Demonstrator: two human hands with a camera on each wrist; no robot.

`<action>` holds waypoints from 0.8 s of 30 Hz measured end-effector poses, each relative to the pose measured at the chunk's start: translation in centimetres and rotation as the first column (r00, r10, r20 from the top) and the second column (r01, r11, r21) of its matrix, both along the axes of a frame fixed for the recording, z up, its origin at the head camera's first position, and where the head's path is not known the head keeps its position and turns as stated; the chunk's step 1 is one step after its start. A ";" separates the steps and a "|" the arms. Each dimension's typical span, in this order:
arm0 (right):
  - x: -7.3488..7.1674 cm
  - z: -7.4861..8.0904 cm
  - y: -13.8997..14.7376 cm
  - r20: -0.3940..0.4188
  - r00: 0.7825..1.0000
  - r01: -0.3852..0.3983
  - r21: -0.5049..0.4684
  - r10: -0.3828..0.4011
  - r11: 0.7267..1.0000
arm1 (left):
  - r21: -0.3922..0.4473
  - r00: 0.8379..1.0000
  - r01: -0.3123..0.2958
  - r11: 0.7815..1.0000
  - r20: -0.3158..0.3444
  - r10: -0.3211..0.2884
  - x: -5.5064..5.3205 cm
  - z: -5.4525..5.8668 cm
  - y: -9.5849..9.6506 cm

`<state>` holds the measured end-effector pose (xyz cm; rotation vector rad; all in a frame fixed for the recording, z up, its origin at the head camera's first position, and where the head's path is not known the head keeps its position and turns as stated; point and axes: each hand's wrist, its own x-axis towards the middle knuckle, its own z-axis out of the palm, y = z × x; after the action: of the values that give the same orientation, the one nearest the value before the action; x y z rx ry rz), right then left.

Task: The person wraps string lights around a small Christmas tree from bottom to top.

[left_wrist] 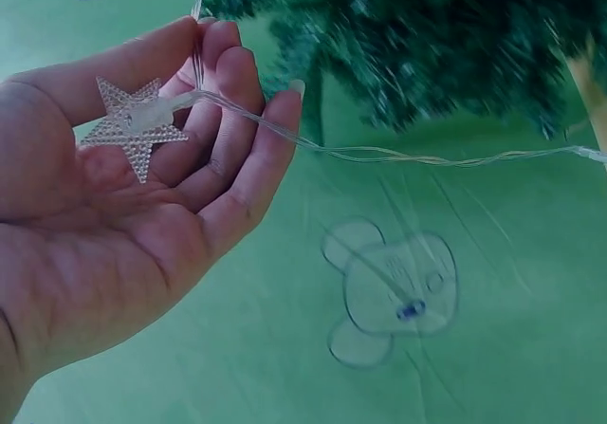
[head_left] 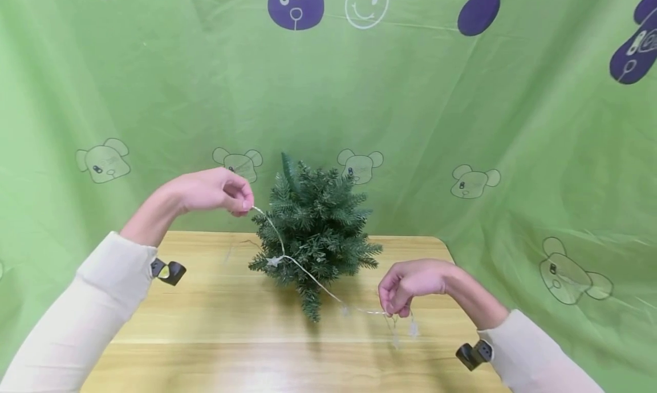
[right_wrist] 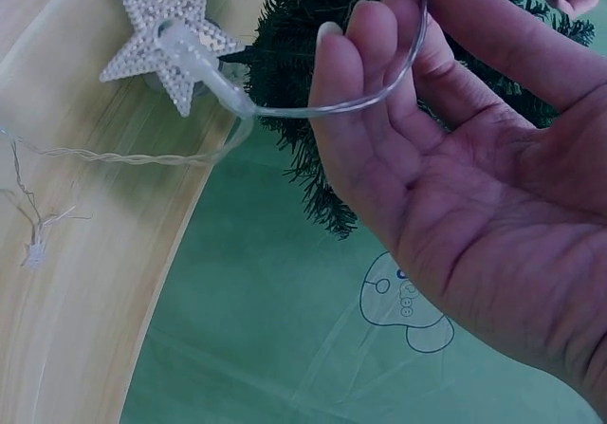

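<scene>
Left hand [head_left: 213, 191], right hand [head_left: 414, 284] pinch 1 star garland [head_left: 274, 261].

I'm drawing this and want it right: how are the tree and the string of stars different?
The tree is dark green and bushy, while the string is thin and clear, with pale stars. The tree is much bulkier than the string. The left hand and right hand both hold the string, but neither grips the tree. Both tree and string have pointy parts.
</scene>
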<state>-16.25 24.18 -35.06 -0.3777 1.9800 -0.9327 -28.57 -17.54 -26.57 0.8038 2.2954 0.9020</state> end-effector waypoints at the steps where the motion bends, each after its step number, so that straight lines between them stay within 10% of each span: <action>1: 0.0 0.1 0.1 -0.003 1.000 -0.001 -0.001 0.001 1.000 | 0.007 1.000 0.012 1.000 -0.002 -0.012 0.2 0.1 0.3; 13: -0.4 3.1 2.3 -0.103 0.993 -0.054 -0.042 0.050 0.998 | 0.034 0.970 0.233 0.972 0.065 -0.235 2.9 0.1 2.8; 24: -0.4 6.0 4.4 -0.129 0.989 -0.085 -0.093 0.072 0.992 | 0.093 0.976 0.204 0.975 0.063 -0.210 4.3 -0.6 4.8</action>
<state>-16.70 28.58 -29.11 -0.5784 2.0212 -0.9789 -24.26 -12.76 -27.21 1.0096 2.0766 0.9240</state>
